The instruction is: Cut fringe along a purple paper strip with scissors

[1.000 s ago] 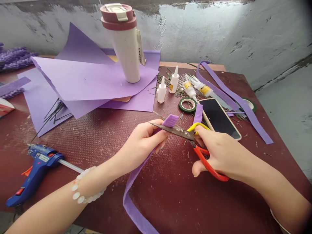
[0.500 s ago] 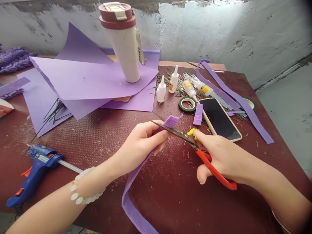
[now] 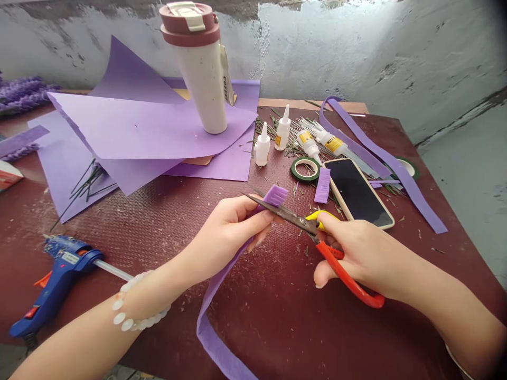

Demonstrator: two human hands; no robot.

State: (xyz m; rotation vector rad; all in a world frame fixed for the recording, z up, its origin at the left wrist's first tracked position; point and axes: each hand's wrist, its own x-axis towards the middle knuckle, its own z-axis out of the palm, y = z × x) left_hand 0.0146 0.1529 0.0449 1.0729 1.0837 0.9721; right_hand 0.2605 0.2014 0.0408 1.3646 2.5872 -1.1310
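Near the middle of the table, my left hand [image 3: 233,232] pinches a long purple paper strip [image 3: 216,338] close to its end. That end is cut into a narrow fringe, and the rest of the strip hangs down past the table's front edge. My right hand [image 3: 356,253] is wrapped round the handles of the scissors [image 3: 295,216], one red and one yellow. The scissor blades are a little apart and lie across the strip, just beside my left fingertips. A short fringed purple piece [image 3: 322,186] lies on the table beyond the scissors.
Behind my hands stand white glue bottles [image 3: 262,145], a green tape roll [image 3: 304,170] and a phone [image 3: 356,192]. Purple sheets [image 3: 142,132] lie under a coffee tumbler [image 3: 204,84]. A blue glue gun [image 3: 65,279] rests at left. More purple strips [image 3: 396,169] lie at right.
The scissor blades have shifted slightly left along the strip, and the handles have spread a little. The fringed end has tilted slightly in my left hand.
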